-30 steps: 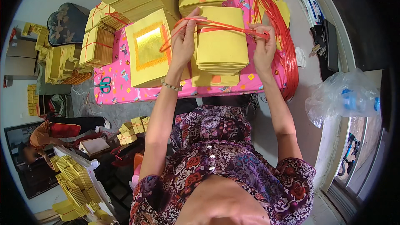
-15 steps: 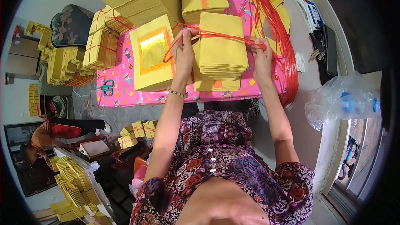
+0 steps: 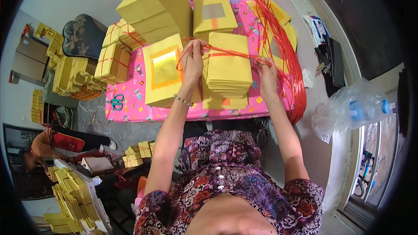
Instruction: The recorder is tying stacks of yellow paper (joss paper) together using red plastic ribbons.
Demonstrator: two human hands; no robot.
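In front of me a thick stack of folded yellow paper (image 3: 230,70) rests on more yellow sheets. Red plastic twine (image 3: 228,53) runs across its top from hand to hand. My left hand (image 3: 192,62), with a beaded bracelet on its wrist, pinches the twine at the stack's left side. My right hand (image 3: 267,75) grips the other side of the twine at the stack's right edge, fingers closed. Left of the stack stands a yellow paper pile with a gold foil square (image 3: 166,68), close to my left hand.
A pink patterned table cover (image 3: 150,112) lies beneath. Teal scissors (image 3: 116,102) are at its left edge. Tied yellow bundles (image 3: 114,63) and a tall pile (image 3: 159,11) stand behind. Long red strands (image 3: 292,82) hang at the right. A person (image 3: 52,146) bends over at the left.
The view has shifted, so the table sits lower and a red twine coil shows at the back. Both hands keep hold of the twine over the stack.
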